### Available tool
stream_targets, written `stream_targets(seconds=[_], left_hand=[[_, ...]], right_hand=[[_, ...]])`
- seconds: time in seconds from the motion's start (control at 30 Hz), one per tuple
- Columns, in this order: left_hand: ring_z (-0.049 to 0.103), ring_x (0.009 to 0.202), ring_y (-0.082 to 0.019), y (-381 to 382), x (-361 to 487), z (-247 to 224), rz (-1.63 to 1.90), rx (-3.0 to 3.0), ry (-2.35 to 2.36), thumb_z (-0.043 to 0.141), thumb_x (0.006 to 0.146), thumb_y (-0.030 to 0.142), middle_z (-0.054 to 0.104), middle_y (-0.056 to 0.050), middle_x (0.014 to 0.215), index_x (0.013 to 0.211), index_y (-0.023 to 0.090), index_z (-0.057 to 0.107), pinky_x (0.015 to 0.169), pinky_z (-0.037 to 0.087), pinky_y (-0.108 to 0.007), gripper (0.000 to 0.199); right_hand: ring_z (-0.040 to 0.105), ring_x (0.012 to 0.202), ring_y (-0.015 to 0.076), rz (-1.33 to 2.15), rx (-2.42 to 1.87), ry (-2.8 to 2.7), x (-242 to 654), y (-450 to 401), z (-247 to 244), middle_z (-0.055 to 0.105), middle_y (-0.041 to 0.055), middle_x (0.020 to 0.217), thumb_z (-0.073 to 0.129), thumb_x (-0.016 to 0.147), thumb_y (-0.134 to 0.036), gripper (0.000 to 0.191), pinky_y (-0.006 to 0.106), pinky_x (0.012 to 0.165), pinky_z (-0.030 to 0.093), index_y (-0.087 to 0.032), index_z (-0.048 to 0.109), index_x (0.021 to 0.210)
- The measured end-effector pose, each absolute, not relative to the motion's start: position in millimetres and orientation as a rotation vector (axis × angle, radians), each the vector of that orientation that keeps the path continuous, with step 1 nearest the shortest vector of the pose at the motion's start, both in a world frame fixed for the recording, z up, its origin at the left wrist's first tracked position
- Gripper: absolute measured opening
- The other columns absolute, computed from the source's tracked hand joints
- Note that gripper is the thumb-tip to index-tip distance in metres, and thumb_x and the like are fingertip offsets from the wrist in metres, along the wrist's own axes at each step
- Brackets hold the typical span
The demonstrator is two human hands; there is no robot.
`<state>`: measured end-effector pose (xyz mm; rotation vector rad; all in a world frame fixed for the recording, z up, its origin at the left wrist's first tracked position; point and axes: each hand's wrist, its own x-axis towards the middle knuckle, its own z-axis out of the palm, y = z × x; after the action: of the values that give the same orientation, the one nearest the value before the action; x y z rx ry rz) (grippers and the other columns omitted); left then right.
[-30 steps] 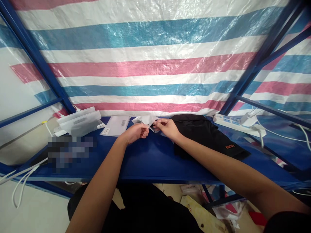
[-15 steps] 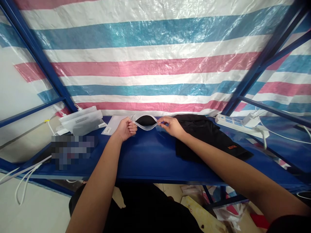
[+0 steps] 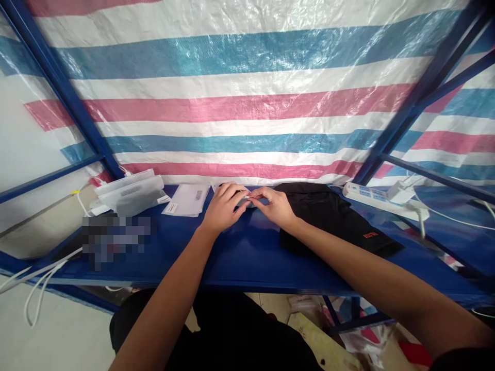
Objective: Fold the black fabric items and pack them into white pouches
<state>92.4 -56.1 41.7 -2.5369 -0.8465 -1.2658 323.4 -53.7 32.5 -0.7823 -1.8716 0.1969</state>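
Note:
A frosted bag with something black inside is mostly covered by my hands near the back of the blue table. My left hand pinches its edge near the right corner, thumb against fingers. Just to the right, my right hand grips the same corner between thumb and fingertips, and the two hands nearly touch. Folded black fabric with orange lettering lies beside my right hand and under the forearm. Flat white bags with labels lie to the left of my left hand.
Frosted bags lean at the back left by white cables. A white power strip with plugs sits at the back right. Blue metal posts stand at both sides, with a striped sheet behind. A yellow box is below the table.
My left hand has moved right along the bag's edge, close to my right hand. The bag's mouth, earlier spread wide, is now drawn together and mostly hidden.

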Motion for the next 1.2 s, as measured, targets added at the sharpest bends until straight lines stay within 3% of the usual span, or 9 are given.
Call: stream_targets(seconds=[0.13,0.33,0.47,0.7,0.87,1.1,1.2], left_hand=[[0.066,0.122,-0.026,-50,93,38,-1.182,-2.527,-0.8,0.054,0.114,0.025,0.078,-0.006,0.126,0.125,0.027,0.077,0.106,0.052,-0.044,0.026],[0.067,0.124,-0.028,-49,90,41,-1.123,-2.411,-0.867,0.053,0.114,0.024,0.08,-0.006,0.125,0.12,0.024,0.077,0.102,0.049,-0.045,0.025],[0.067,0.126,-0.03,-44,81,43,-1.084,-2.367,-0.981,0.05,0.115,0.025,0.079,-0.009,0.125,0.119,0.025,0.077,0.102,0.046,-0.047,0.027],[0.064,0.125,-0.035,-25,44,37,-1.171,-2.206,-1.254,0.051,0.114,0.03,0.077,-0.012,0.122,0.115,0.024,0.074,0.103,0.046,-0.051,0.024],[0.069,0.115,-0.028,-24,43,34,-1.423,-2.418,-1.222,0.049,0.112,0.027,0.074,-0.01,0.116,0.115,0.023,0.068,0.105,0.053,-0.044,0.02],[0.074,0.107,-0.025,-27,46,35,-1.564,-2.564,-1.39,0.064,0.107,0.041,0.079,-0.007,0.119,0.115,0.025,0.073,0.075,0.056,-0.031,0.02],[0.076,0.105,-0.025,-26,46,37,-1.616,-2.567,-1.482,0.065,0.105,0.04,0.082,-0.005,0.115,0.109,0.025,0.075,0.082,0.058,-0.033,0.019]], right_hand=[[0.078,0.085,0.0218,0.084,-0.768,-1.93,323,-57,33,0.081,0.0038,0.096,0.07,0.105,-0.028,0.007,0.034,0.078,0.062,-0.025,0.075,0.103],[0.077,0.088,0.0221,0.063,-0.786,-1.943,319,-59,40,0.08,0.0044,0.098,0.064,0.104,-0.024,0.007,0.034,0.081,0.06,-0.025,0.07,0.101],[0.078,0.088,0.0227,0.121,-0.853,-1.859,322,-56,43,0.081,0.0052,0.1,0.068,0.105,-0.032,0.009,0.035,0.079,0.06,-0.025,0.069,0.1],[0.075,0.084,0.0222,0.314,-0.862,-1.598,334,-42,41,0.078,0.0054,0.099,0.077,0.1,-0.052,0.029,0.038,0.081,0.063,-0.026,0.064,0.096],[0.073,0.083,0.0214,0.416,-0.864,-1.501,338,-31,36,0.075,0.0048,0.099,0.081,0.095,-0.057,0.036,0.038,0.079,0.063,-0.027,0.063,0.098],[0.071,0.079,0.02,0.567,-0.862,-1.439,341,-24,32,0.07,0.0031,0.096,0.084,0.089,-0.062,0.045,0.037,0.073,0.063,-0.027,0.058,0.1],[0.072,0.079,0.02,0.586,-0.876,-1.453,342,-23,31,0.069,0.0028,0.096,0.084,0.089,-0.062,0.046,0.037,0.073,0.064,-0.026,0.06,0.105]])
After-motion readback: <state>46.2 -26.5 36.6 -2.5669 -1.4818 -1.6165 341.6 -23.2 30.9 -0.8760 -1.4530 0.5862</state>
